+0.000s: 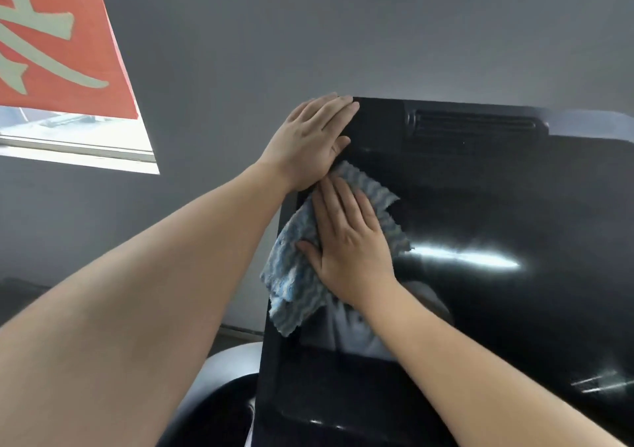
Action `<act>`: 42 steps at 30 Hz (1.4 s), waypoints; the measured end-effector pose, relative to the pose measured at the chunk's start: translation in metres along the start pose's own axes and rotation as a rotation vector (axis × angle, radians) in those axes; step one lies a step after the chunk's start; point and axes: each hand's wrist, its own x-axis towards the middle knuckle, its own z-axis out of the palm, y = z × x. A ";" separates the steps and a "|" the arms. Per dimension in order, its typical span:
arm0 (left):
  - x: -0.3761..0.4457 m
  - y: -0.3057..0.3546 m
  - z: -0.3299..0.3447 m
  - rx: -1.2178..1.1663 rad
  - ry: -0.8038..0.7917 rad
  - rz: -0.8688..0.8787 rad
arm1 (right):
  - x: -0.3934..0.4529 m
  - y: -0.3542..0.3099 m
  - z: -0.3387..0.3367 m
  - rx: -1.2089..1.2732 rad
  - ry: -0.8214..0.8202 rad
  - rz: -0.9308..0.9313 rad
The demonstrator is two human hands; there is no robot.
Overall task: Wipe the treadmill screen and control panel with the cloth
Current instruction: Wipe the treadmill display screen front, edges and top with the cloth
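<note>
The treadmill's glossy black screen [480, 206] fills the right half of the view, with a vent slot [477, 127] along its top. My right hand [350, 240] lies flat, pressing a blue-and-white striped cloth [291, 275] against the screen's left side. Part of the cloth hangs past the screen's left edge. My left hand [312, 141] rests flat on the screen's upper left corner, fingers together, touching the cloth's top edge. The control panel [326, 412] is the dark area below the screen, partly hidden by my right forearm.
A grey wall [240, 51] stands behind the treadmill. At upper left is a window [79, 134] with an orange banner [51, 34] bearing pale characters. A grey curved treadmill part [219, 364] shows at the bottom, left of the console.
</note>
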 end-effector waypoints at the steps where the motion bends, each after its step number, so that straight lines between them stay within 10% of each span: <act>1: -0.001 0.000 -0.001 0.001 -0.006 -0.005 | -0.026 -0.010 0.007 0.007 -0.023 -0.017; 8: -0.002 0.001 0.000 0.017 -0.019 0.002 | -0.131 -0.017 0.027 -0.141 -0.148 -0.408; 16: -0.002 0.004 -0.002 0.016 -0.009 -0.007 | -0.002 0.002 0.000 0.009 0.025 0.043; 24: -0.003 0.005 -0.003 0.056 -0.067 -0.011 | -0.117 -0.016 0.022 -0.135 -0.118 -0.350; 31: -0.004 0.005 -0.003 0.027 -0.068 -0.021 | -0.002 0.002 -0.002 -0.007 0.003 0.048; 39: -0.004 0.003 -0.003 0.045 -0.084 -0.014 | -0.096 -0.006 0.018 -0.104 -0.119 -0.404; 42: -0.004 0.003 -0.002 0.046 -0.089 -0.016 | -0.024 0.019 -0.001 -0.069 -0.039 -0.235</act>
